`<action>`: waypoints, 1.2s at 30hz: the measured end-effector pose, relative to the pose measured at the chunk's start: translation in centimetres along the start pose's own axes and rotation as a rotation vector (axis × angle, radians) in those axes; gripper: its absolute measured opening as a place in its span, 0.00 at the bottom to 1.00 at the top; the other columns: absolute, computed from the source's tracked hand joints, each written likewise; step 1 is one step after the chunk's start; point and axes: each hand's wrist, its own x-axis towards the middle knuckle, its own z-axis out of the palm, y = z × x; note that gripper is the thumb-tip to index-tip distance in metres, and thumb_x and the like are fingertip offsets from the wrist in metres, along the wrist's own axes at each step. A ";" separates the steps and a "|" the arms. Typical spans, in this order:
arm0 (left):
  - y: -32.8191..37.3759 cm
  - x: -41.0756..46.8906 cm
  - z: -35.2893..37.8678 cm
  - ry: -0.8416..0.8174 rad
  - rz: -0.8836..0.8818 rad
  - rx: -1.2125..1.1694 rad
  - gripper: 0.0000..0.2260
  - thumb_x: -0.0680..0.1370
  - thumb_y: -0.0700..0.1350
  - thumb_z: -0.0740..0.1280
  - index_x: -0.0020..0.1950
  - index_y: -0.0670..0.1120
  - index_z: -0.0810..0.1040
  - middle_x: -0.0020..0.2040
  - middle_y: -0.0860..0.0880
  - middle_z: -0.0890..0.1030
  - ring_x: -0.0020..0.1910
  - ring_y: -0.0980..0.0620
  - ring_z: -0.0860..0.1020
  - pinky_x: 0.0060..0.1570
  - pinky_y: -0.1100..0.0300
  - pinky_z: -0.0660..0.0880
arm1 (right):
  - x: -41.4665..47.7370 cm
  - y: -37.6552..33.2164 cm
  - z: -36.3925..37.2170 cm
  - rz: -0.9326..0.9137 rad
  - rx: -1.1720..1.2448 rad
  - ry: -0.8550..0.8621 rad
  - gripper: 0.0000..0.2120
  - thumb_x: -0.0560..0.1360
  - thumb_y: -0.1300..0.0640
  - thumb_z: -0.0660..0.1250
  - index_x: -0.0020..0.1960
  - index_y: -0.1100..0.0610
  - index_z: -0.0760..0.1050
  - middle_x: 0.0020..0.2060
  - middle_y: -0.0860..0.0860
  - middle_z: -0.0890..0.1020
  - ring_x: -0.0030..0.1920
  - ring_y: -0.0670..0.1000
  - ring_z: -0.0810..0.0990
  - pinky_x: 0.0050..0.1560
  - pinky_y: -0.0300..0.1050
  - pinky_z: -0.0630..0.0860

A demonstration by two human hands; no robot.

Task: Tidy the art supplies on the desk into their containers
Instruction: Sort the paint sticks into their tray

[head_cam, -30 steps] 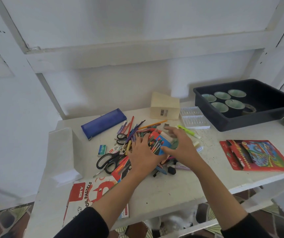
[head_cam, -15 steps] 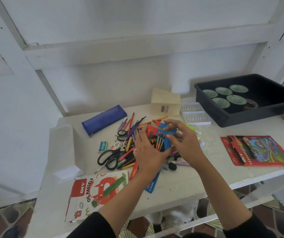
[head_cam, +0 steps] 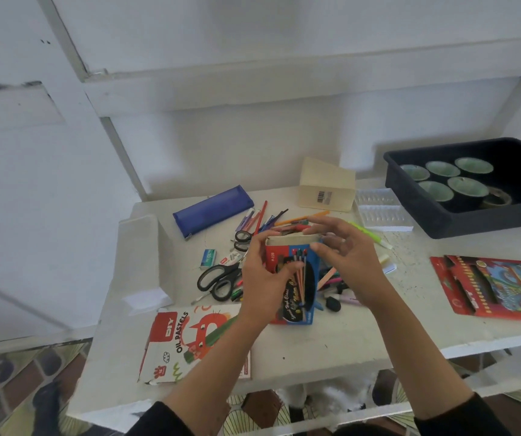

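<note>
One white desk [head_cam: 347, 335] carries the clutter, and above its pile of pens [head_cam: 262, 221] a red-and-blue card box [head_cam: 296, 278] is held upright. It looks light and thin-walled, likely to buckle if squeezed, so it is best held by its narrow edges. The left hand [head_cam: 262, 278] grips its left side, fingers curled round, while the right hand [head_cam: 350, 262] pinches the top flap [head_cam: 293, 239] between thumb and fingertips.

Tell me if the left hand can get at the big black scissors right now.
Probably not yet: the left hand grips the red-and-blue box. Once freed, likely yes, since the black scissors lie uncovered just beside it.
</note>
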 end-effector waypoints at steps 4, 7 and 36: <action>0.8 0.4 -1.7 0.115 -0.042 0.008 0.18 0.72 0.38 0.72 0.51 0.56 0.69 0.46 0.59 0.78 0.44 0.69 0.79 0.40 0.70 0.77 | 1.6 0.5 0.7 -0.033 -0.016 0.053 0.11 0.78 0.60 0.63 0.57 0.51 0.76 0.49 0.49 0.82 0.48 0.48 0.82 0.46 0.42 0.80; 1.2 0.6 -3.6 0.214 -0.050 0.020 0.15 0.72 0.40 0.72 0.52 0.54 0.70 0.48 0.56 0.80 0.45 0.63 0.81 0.42 0.65 0.79 | 3.6 2.2 1.5 -0.012 -0.138 0.029 0.10 0.78 0.60 0.63 0.54 0.49 0.78 0.47 0.50 0.83 0.47 0.51 0.82 0.47 0.43 0.79; 1.5 -3.1 -10.4 0.510 -0.071 0.009 0.18 0.73 0.34 0.71 0.53 0.53 0.70 0.54 0.54 0.77 0.53 0.59 0.80 0.44 0.62 0.80 | 12.2 11.3 11.9 -0.162 -1.367 -0.650 0.11 0.75 0.65 0.63 0.55 0.60 0.78 0.56 0.56 0.73 0.59 0.56 0.72 0.54 0.50 0.74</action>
